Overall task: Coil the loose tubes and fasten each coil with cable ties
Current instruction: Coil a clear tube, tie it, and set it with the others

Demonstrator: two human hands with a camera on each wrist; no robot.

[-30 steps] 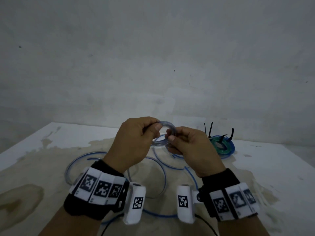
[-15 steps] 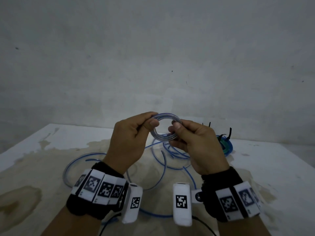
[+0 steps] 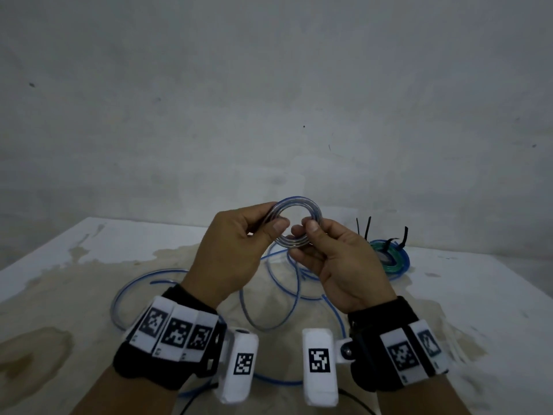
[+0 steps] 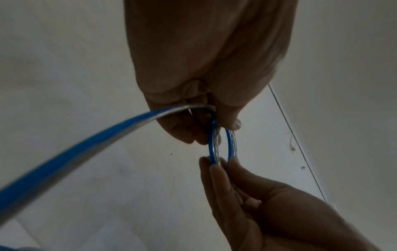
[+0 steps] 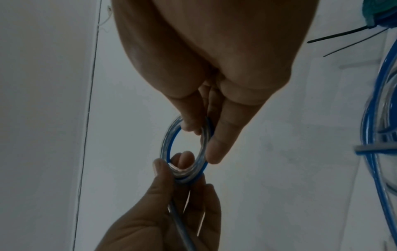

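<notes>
Above the counter point(image 3: 449, 295), both hands pinch 1 small coil point(image 3: 297, 224) of clear, blue-striped tube, left hand point(image 3: 236, 253) and right hand point(image 3: 341, 262) on opposite sides; light and springy, it likely needs gripping across all turns

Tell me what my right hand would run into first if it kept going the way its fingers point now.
Most likely the left hand, straight across the small tube coil that both hands pinch. The right hand points up and leftward in the head view. Depth is hard to judge, so it might slip just past the left fingertips.
</notes>
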